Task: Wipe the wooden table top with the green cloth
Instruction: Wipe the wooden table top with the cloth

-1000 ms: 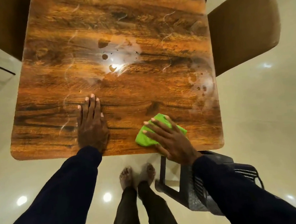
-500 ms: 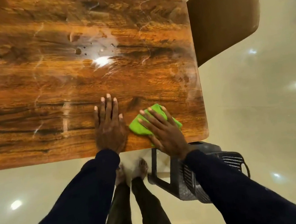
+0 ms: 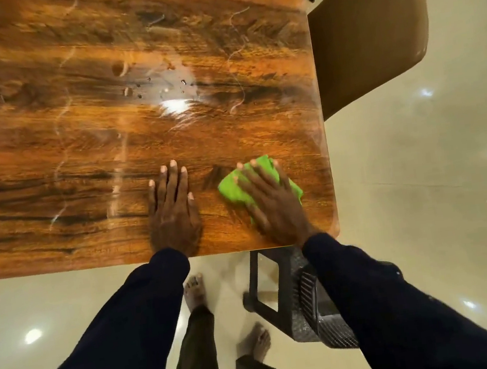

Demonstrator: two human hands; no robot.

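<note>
The wooden table top (image 3: 83, 149) fills the upper part of the head view, glossy, with wet streaks and droplets near a lamp's reflection in the middle. The green cloth (image 3: 229, 187) lies folded near the table's front right corner. My right hand (image 3: 272, 200) presses flat on the cloth with straight, spread fingers and covers most of it. My left hand (image 3: 172, 209) rests flat on the bare wood just left of the cloth, fingers straight and together.
A brown chair seat (image 3: 367, 28) stands close against the table's right side. A dark plastic stool (image 3: 297, 295) sits on the floor under the front right corner, beside my bare feet (image 3: 194, 290). Another brown chair edge shows at the top left.
My left hand has slid right along the front edge toward the cloth. My right hand stays pressed on the cloth near the front right corner. One foot has stepped back.
</note>
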